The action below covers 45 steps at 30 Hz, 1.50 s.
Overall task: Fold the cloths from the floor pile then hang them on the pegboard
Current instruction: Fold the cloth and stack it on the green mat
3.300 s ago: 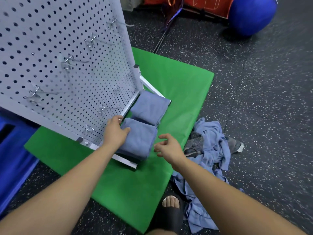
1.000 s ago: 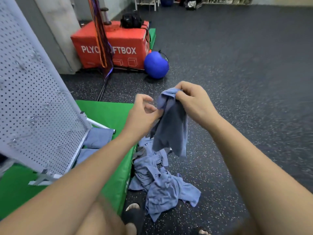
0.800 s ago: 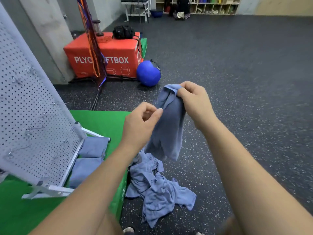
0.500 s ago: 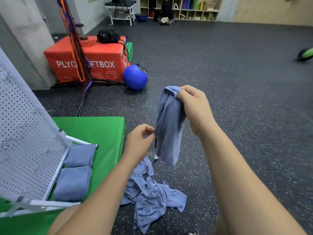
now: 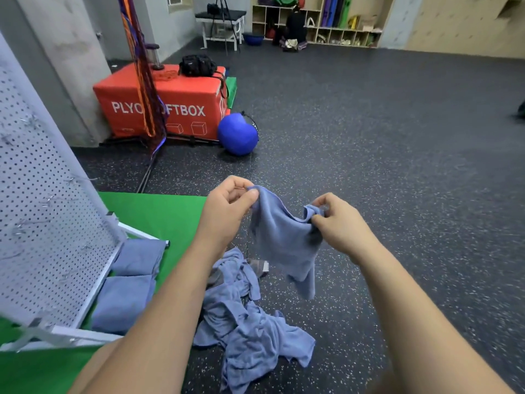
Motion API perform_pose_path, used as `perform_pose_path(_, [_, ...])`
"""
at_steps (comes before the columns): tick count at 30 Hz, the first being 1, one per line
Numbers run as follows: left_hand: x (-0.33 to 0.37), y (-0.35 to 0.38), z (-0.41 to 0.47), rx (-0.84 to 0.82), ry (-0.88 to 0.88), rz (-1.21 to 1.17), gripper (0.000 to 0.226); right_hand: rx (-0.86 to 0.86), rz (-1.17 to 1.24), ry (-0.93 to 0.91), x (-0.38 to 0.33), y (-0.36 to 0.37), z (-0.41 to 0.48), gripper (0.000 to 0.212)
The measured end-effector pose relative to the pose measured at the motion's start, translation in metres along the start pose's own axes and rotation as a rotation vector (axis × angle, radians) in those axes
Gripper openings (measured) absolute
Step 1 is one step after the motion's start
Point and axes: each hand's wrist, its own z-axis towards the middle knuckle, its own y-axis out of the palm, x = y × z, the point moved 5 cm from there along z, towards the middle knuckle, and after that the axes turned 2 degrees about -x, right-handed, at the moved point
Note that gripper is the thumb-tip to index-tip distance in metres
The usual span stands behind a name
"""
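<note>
- Head view: my left hand (image 5: 227, 206) and right hand (image 5: 338, 223) each pinch the top edge of a blue cloth (image 5: 281, 240), which hangs above the floor pile (image 5: 244, 322).
- I'm opening it out to fold.
- Next: pull the edge taut, then fold; the pegboard (image 5: 42, 223) stands at my left.

Pegboard (image 5: 42, 223) left – folded cloths (image 5: 127, 282) before it, pile (image 5: 247, 331) right.

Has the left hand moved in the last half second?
Yes: the left hand has risen, away from the floor pile, now pinching the held cloth's top corner.
</note>
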Motion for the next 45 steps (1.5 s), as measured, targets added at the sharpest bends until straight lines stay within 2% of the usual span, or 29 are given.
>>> perform_pose_path(2, [0.004,0.003,-0.002,-0.001,0.024,0.0,0.002,-0.039,-0.048,-0.013,0.005,0.007,0.002,0.008])
perform_pose_path(6, [0.008,0.011,-0.005,-0.033,0.075,0.064,0.003,-0.146,-0.168,-0.009,0.012,0.019,0.006,0.008])
perform_pose_path(9, [0.004,0.023,-0.006,-0.117,0.092,0.133,0.004,-0.165,-0.205,-0.064,0.009,0.024,0.007,0.014])
perform_pose_path(11, [0.001,0.031,-0.006,-0.178,0.09,0.175,0.004,-0.193,0.029,-0.188,-0.005,0.025,0.006,0.016])
perform_pose_path(13, [-0.001,0.037,-0.007,-0.221,0.08,0.17,0.005,-0.357,0.393,-0.265,-0.02,0.029,-0.002,0.018])
perform_pose_path(14, [-0.001,0.038,-0.008,-0.231,0.077,0.152,0.005,-0.415,0.491,-0.275,-0.023,0.031,-0.004,0.019])
perform_pose_path(19, [0.004,0.031,-0.011,-0.231,0.08,0.103,0.007,-0.434,0.557,-0.32,-0.026,0.039,0.0,0.01])
perform_pose_path(22, [0.003,0.026,-0.012,-0.226,0.058,0.051,0.009,-0.369,0.583,-0.346,-0.032,0.04,0.001,0.009])
perform_pose_path(25, [-0.001,0.024,-0.014,-0.227,0.016,0.016,0.016,-0.299,0.625,-0.373,-0.037,0.038,0.002,0.018])
perform_pose_path(28, [-0.009,0.023,-0.016,-0.267,-0.039,0.017,0.022,-0.207,0.624,-0.409,-0.041,0.03,0.003,0.012])
perform_pose_path(35, [-0.029,0.011,-0.013,-0.245,-0.136,0.121,0.018,0.017,0.576,-0.422,-0.035,-0.007,0.006,0.013])
perform_pose_path(45, [-0.045,-0.025,0.002,-0.097,-0.192,0.318,0.007,0.319,0.588,-0.325,-0.005,-0.058,0.011,0.009])
